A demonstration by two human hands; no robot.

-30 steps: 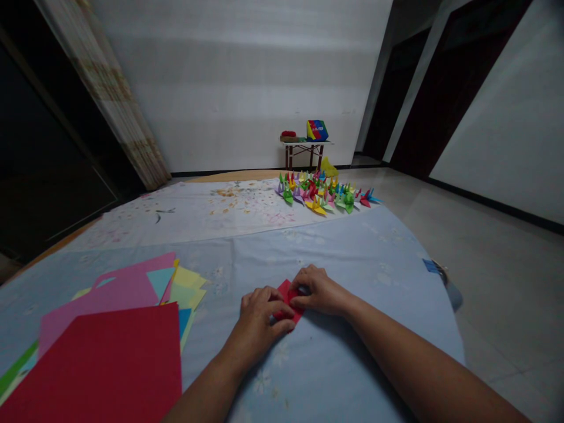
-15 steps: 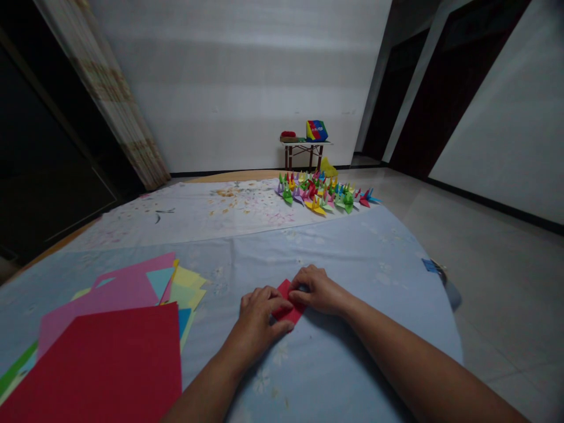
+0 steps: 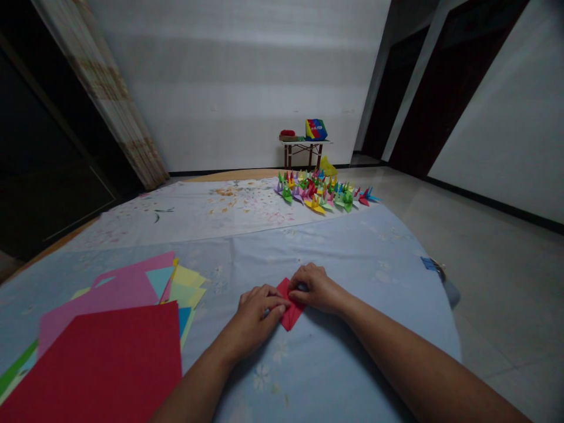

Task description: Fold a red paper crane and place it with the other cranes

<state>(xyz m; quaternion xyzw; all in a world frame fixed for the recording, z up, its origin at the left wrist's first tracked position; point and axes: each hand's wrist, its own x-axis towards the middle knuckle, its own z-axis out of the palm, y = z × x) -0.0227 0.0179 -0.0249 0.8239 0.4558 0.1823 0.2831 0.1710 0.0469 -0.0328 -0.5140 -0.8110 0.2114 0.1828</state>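
Note:
A small piece of folded red origami paper (image 3: 291, 318) lies on the blue part of the tablecloth, its lower tip pointing at me. My left hand (image 3: 261, 312) presses on its left side, with thumb and forefinger drawn together on the paper. From the right, my right hand (image 3: 315, 288) pinches the paper's right edge between thumb and fingertips. The fingers of both hands hide part of the folds. To the left of my hands is a pile of coloured paper with a large red sheet (image 3: 127, 352) on top.
Many folded paper cranes (image 3: 315, 194) in mixed colours stand at the table's far right. Pink sheets (image 3: 106, 294) and pale yellow sheets (image 3: 187, 285) stick out from the pile. Beyond the table, a small folding table (image 3: 304, 143) holds a colourful bag (image 3: 316, 129).
My left thumb has moved up from the paper's lower tip toward the forefinger, uncovering that tip. My right hand keeps nearly the same place and pinch.

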